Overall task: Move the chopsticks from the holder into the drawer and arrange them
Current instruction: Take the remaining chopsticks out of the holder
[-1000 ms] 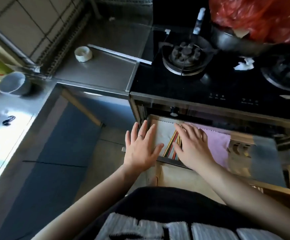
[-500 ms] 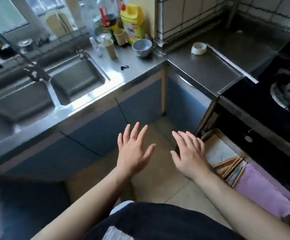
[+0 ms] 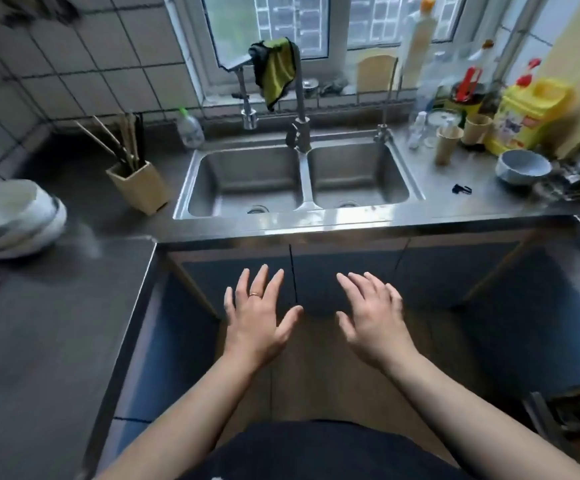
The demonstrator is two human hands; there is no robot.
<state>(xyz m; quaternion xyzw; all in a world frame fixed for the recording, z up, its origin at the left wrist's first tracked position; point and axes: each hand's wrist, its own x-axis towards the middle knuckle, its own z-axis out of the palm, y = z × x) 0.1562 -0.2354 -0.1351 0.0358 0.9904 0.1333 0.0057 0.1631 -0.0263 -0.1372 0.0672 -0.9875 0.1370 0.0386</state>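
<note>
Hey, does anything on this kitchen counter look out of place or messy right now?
Mostly tidy. A green cloth is draped over the faucet instead of hung up, and a small dark clip lies loose right of the sink. Chopsticks in the holder splay unevenly. No spills visible.

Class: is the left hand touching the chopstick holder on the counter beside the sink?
Apart. The head view shows the left hand open over the floor, with counter edge and cabinet front between it and the chopstick holder.

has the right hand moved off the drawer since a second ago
Yes. It lay on the chopsticks in the open drawer; now the right hand is open and empty in front of the sink cabinet, and the drawer is out of view.
</note>
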